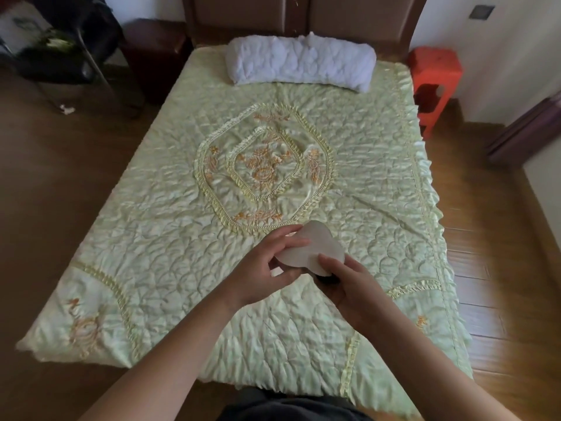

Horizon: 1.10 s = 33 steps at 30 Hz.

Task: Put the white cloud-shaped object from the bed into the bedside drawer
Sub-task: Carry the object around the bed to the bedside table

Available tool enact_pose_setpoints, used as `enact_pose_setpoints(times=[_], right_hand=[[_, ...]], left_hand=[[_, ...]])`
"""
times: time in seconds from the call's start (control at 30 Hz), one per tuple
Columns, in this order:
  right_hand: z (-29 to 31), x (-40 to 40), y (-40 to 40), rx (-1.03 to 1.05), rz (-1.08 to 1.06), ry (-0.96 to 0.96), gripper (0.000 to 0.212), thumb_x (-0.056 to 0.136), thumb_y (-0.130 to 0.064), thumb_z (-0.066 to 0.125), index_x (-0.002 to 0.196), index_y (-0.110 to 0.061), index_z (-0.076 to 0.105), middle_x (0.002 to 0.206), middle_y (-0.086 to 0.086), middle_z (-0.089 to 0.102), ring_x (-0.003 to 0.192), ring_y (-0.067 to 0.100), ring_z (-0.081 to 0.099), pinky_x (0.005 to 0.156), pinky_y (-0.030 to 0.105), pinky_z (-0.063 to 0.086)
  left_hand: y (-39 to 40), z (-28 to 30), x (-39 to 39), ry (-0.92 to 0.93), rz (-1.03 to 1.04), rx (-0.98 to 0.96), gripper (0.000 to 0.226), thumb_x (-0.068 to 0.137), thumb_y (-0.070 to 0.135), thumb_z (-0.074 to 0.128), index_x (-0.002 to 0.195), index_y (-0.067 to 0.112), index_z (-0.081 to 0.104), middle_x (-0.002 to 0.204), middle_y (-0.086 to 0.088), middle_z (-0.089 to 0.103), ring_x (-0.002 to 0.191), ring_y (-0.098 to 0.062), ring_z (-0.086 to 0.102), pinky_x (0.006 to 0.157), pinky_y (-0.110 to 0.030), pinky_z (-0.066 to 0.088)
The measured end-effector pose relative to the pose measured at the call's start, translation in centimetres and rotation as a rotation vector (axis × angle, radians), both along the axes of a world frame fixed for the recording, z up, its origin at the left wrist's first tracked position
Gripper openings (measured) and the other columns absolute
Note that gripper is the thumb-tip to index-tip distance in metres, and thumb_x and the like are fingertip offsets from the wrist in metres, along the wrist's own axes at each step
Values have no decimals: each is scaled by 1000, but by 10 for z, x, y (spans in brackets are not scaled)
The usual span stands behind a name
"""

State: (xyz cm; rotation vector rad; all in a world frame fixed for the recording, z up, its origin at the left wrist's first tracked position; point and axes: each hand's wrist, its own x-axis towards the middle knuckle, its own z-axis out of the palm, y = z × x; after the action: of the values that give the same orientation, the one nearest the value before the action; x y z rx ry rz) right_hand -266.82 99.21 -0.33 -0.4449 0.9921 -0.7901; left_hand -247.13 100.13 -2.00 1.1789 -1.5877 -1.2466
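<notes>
The white cloud shape (pixel 306 252) is off the bed (pixel 170 268) now. It is held up in the air, near the foot end. Both hands are on it. The left hand (pixel 267 268) pinches its left side, with fingers on top and the thumb below. The right hand (pixel 361 290) holds its near right edge, with the thumb lying on top. So both hands are closed on the cloud, not wide open.

The cloud is flat and tipped a little. Its long way runs from the near left to the far right.

The dark bedside cabinet (pixel 154 53) stands far off, up at the head of the bed on the left side. No drawer front can be made out on it from here. On the right side there is only a red stool (pixel 434 83). So the cloud probably has to travel far forward and to the left. The left hand is on that side, so it looks better placed to carry it there.
</notes>
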Motion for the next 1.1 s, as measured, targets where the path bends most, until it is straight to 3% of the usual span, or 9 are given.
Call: enact_pose_setpoints(times=[0.13,0.27,0.37,0.43,0.57,0.63,0.7,0.87,1.1], right_hand=[[9,19,5,-37,-52,-132,44,78,-17,74,116,2,63,108,17,70,101,23,68,82,27,54],[15,38,15,-114,-119,-195,47,80,-10,70,123,5,57,120,23,66,115,29,63,97,35,51],[21,50,21,-198,-165,-165,47,80,-11,70,124,1,58,121,19,67,116,28,63,99,34,50],[24,56,22,-344,-154,-13,36,83,-8,68,119,-6,64,115,16,70,112,28,65,93,32,53],[30,53,18,-955,-72,753,56,89,1,63,126,-40,60,119,-9,70,111,9,64,87,21,51],[26,44,13,-1434,55,1149,48,92,-3,61,135,-22,56,135,3,61,127,18,55,102,31,46],[21,37,12,-1683,133,1331,38,97,-12,56,135,-8,56,137,14,57,131,29,50,106,42,43],[12,33,24,-1673,177,1509,54,86,-3,72,137,-9,55,143,12,52,136,29,45,109,50,38],[-8,50,39,-1551,260,1551,64,91,2,58,149,-13,37,155,5,37,146,24,28,118,46,24]], left_hand=[[10,14,10,119,20,-23,37,94,27,62,131,22,57,151,14,37,140,-9,36,98,-23,46],[14,19,15,60,66,-120,36,93,13,61,127,22,57,150,14,39,141,-9,35,105,-32,43],[16,22,19,-25,82,-203,35,93,11,61,126,21,55,152,12,36,140,-3,33,106,-19,35],[17,24,25,-104,97,-256,36,93,12,60,128,21,53,151,9,37,141,-1,30,106,-14,30],[19,25,44,-381,148,-373,44,96,19,58,136,26,42,144,-2,47,143,-13,30,114,-40,30],[19,25,52,-559,126,-481,39,95,19,58,134,16,50,146,-8,46,142,-23,32,112,-48,32],[21,26,56,-665,114,-574,34,94,20,59,127,10,58,146,-11,47,140,-27,35,111,-49,34],[31,25,65,-847,174,-621,40,89,18,65,128,11,59,143,-15,49,136,-31,39,107,-54,37],[62,18,69,-1181,144,-479,60,93,40,54,148,21,39,158,-15,28,147,-34,20,116,-58,17]])
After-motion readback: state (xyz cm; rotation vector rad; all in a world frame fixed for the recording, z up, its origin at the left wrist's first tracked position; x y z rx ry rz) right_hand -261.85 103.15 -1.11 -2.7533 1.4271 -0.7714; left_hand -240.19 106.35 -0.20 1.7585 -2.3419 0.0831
